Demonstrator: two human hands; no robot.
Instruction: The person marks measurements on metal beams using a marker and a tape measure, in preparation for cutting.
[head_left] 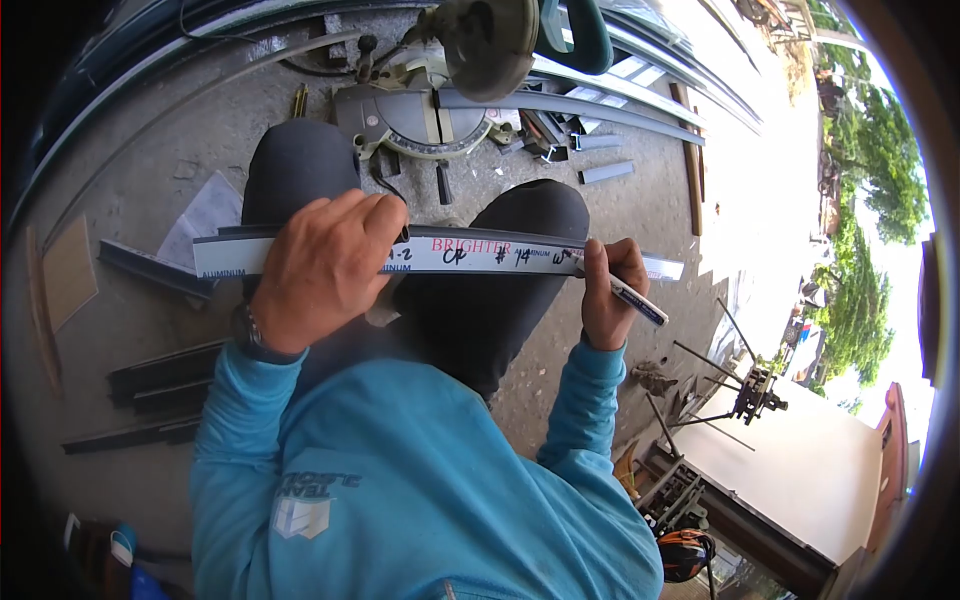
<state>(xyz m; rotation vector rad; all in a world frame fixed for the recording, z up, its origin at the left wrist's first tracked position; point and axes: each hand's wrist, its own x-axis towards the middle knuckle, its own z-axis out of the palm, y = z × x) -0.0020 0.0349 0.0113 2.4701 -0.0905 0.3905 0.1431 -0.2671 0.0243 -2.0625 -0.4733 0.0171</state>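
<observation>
A long aluminum profile (470, 256) with a white printed face lies across my knees, with red and blue lettering and handwritten black marks on it. My left hand (325, 270) is wrapped round its left part, with a small dark thing, perhaps a pen cap, showing by the fingers. My right hand (612, 290) is closed round a white marker (640, 304), whose tip is at the profile's face near the last handwritten letter. Beyond my knees stands a miter saw (430, 115) on the floor.
Long metal profiles (640, 95) lie behind the saw, with short offcuts (605, 172) beside it. Dark profiles (165, 380) and a tan board (72, 272) are on the floor at left. A metal stand (750, 392) is at right.
</observation>
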